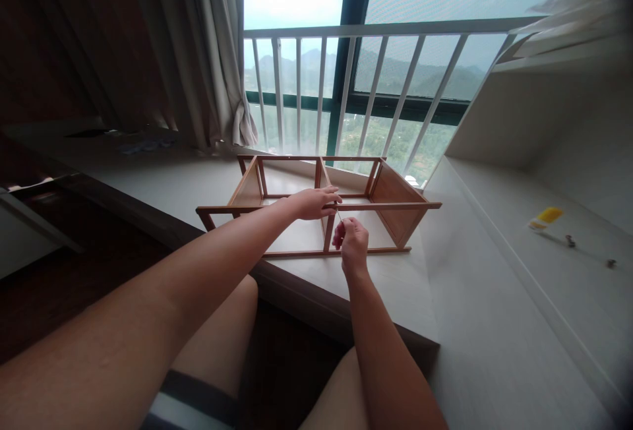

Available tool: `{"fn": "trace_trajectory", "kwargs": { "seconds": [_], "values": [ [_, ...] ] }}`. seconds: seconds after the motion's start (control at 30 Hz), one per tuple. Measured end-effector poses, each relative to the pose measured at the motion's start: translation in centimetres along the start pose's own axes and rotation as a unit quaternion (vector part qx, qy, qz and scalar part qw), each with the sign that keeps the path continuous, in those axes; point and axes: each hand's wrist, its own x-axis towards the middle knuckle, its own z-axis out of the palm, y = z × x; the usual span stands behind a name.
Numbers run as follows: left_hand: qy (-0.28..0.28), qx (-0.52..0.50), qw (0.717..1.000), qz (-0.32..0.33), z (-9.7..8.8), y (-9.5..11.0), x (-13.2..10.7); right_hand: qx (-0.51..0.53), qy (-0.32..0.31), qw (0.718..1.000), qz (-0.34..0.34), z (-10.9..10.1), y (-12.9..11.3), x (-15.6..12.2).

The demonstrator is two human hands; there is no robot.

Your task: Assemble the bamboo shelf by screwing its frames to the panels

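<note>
A small wooden shelf frame [395, 196] lies on its side on a pale window-sill platform [395, 285]. My left hand [314, 203] is closed round the frame's middle upright where it meets the near horizontal rail. My right hand [352, 243] is just below and to the right, fingers pinched on a thin metal tool [339, 214] that points up at that joint. Whether it is a key or a screwdriver I cannot make out.
A white railing [346, 87] and window stand behind the frame, with a curtain [217, 54] at the left. On the white desk [519, 272] to the right lie a yellow packet [546, 217] and two small screws [570, 241]. My bare knees are below.
</note>
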Motion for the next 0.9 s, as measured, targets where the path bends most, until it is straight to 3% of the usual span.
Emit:
{"fn": "trace_trajectory", "kwargs": {
  "seconds": [0.07, 0.17, 0.3, 0.4, 0.43, 0.5, 0.57, 0.7, 0.8, 0.9],
  "values": [
    [0.002, 0.002, 1.000, 0.000, 0.0, 0.1, 0.0, 0.101, -0.056, 0.991, 0.074, 0.2, -0.1, 0.1],
    [0.006, 0.005, 1.000, -0.005, -0.1, 0.2, -0.1, 0.143, -0.100, 0.979, 0.101, 0.4, 0.0, 0.1],
    [0.000, 0.003, 1.000, -0.008, -0.3, 0.4, -0.2, 0.085, -0.024, 0.993, 0.078, 0.3, 0.5, -0.3],
    [-0.007, -0.002, 1.000, -0.016, -0.4, 0.5, -0.3, -0.025, 0.065, 0.997, -0.014, -0.4, 0.7, -0.3],
    [-0.007, -0.002, 1.000, -0.018, -0.4, 0.5, -0.3, -0.096, 0.092, 0.989, -0.065, -0.7, 0.7, -0.3],
    [-0.006, -0.001, 1.000, -0.020, -0.4, 0.5, -0.3, -0.252, 0.130, 0.945, -0.162, -1.2, 0.7, -0.2],
    [-0.006, 0.000, 1.000, -0.019, -0.3, 0.5, -0.2, -0.348, 0.134, 0.904, -0.211, -1.6, 0.7, -0.2],
    [-0.002, 0.001, 1.000, -0.017, -0.2, 0.4, -0.2, -0.405, 0.112, 0.876, -0.235, -1.4, 0.5, -0.3],
    [-0.003, -0.001, 1.000, -0.019, -0.1, 0.3, -0.2, -0.407, 0.107, 0.875, -0.239, -1.0, 0.5, -0.5],
    [-0.003, -0.001, 1.000, -0.018, -0.1, 0.3, -0.1, -0.323, 0.095, 0.921, -0.195, -0.5, 0.7, -0.5]
  ]
}}
